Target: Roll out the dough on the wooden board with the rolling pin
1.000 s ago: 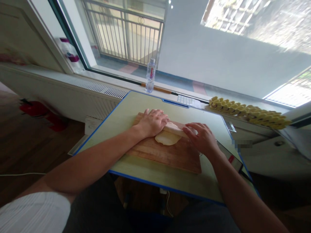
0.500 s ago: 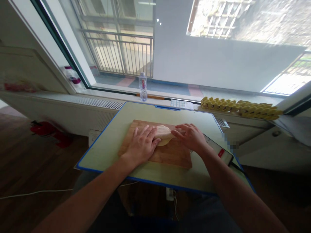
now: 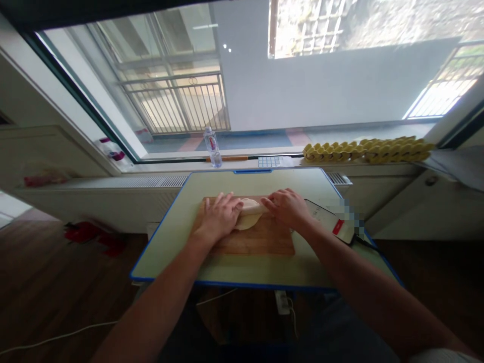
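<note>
A thin, pale sheet of dough [image 3: 247, 222] lies on a wooden cutting board [image 3: 260, 246]. Across it, between my hands, runs a pale rolling pin [image 3: 252, 208], its ends mostly covered by my fingers. My left hand [image 3: 220, 217] presses down on the left end, palm down with the fingers reaching forward. At the right end, my right hand [image 3: 286, 206] has its fingers bent over the pin. Part of the dough shows beyond the pin and a larger flap shows on the near side.
The board rests on a small blue-edged table [image 3: 181, 229]. A phone [image 3: 330, 222] with a cable lies right of the board. On the windowsill stand a plastic bottle [image 3: 213, 147] and a yellow folded object [image 3: 366, 150]. A red object [image 3: 94, 236] sits on the floor at left.
My head view has tilted and shifted, moving the whole scene in the picture. Both hands stay on the rolling pin; more of the dough's near flap shows toward the left.
</note>
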Available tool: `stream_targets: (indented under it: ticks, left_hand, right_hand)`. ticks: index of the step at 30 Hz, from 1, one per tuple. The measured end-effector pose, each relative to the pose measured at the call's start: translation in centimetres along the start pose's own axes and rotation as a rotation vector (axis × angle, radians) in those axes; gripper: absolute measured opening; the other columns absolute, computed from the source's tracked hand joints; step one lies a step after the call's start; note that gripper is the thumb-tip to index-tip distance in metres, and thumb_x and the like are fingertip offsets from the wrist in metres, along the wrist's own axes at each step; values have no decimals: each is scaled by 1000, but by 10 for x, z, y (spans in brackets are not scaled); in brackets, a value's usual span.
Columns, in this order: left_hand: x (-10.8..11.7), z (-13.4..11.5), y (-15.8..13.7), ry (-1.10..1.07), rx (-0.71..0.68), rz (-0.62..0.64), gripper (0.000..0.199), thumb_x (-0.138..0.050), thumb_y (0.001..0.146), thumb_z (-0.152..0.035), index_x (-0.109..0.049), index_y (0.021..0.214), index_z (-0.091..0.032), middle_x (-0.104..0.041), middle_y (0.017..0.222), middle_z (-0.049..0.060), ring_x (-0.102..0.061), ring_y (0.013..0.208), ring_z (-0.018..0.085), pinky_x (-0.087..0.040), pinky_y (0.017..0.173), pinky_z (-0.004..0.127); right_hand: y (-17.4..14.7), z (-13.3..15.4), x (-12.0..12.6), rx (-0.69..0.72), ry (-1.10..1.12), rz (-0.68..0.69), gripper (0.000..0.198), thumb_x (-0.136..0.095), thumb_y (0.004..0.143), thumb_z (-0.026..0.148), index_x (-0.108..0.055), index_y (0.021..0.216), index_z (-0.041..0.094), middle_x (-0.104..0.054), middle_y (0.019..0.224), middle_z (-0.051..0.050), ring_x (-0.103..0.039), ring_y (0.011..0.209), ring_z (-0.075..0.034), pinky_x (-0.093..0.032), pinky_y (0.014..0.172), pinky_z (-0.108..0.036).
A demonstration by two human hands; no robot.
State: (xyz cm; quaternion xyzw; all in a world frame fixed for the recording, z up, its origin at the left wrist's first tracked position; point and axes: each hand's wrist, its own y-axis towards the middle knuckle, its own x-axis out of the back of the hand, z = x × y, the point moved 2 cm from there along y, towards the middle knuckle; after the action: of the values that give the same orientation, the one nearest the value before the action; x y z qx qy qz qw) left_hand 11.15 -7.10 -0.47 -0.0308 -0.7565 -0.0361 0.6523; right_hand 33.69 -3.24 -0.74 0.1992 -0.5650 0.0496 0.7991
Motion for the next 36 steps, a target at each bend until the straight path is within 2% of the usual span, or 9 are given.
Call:
stream_targets:
  ticks: [4,7,10,14,17,23,32,36]
  left_hand:
    - [4,8,42,35,-23,115,55,-30,107,-48,-44,160,-42,-30,175,1,-28,161,33,-18,126,73]
    - [4,12,71,30,-10,132,60,-42,101,-46,-45,160,-37,-36,173,4,-33,159,31,-24,127,65]
    - [0,12,90,36,35,89,60,-33,104,-48,-47,159,-29,-42,169,8,-41,155,29,-33,126,56]
    - [-10,13,95,53,14,98,62,-26,107,-55,-44,160,-30,-39,171,8,-37,157,30,-32,125,60]
    - [-13,14,88,65,-49,148,60,-29,106,-57,-42,161,-35,-35,173,5,-31,159,30,-27,125,67]
    - [-8,10,60,94,-75,157,61,-23,109,-50,-34,166,-32,-27,176,10,-27,161,34,-21,123,74]
    - [-4,-11,-11,89,-66,59,60,-14,111,-45,-37,165,-32,-33,174,4,-27,162,28,-22,129,65]
    - [-6,-23,-39,77,-87,7,63,-16,111,-49,-36,166,-26,-31,174,5,-23,163,30,-17,131,63]
  right_hand:
    - [-1,0,0,-6,13,-3,44,-49,106,53,-82,97,25,-79,105,-7,-65,105,-26,-46,91,-35]
    - [-2,1,0,2,32,-21,41,-51,105,52,-83,102,26,-79,108,-7,-65,108,-27,-48,92,-36]
    - [-2,1,0,5,54,-26,39,-53,104,52,-83,102,27,-79,109,-7,-66,110,-27,-49,94,-36]
    - [0,-3,4,-52,115,-65,35,-61,99,53,-82,105,27,-79,113,-7,-66,112,-27,-49,99,-37]
    - [2,-7,5,-81,150,-59,33,-61,98,51,-83,104,27,-79,113,-6,-66,111,-27,-48,99,-37]
    - [4,-10,1,-86,170,-10,33,-60,97,51,-83,102,28,-80,105,-5,-67,103,-26,-49,94,-37]
    - [5,-11,-1,-50,140,-6,34,-60,96,53,-83,102,28,-80,108,-6,-66,105,-27,-49,95,-38]
    - [5,-11,-4,-32,126,-11,35,-62,95,56,-83,101,27,-80,108,-6,-66,106,-27,-48,98,-37]
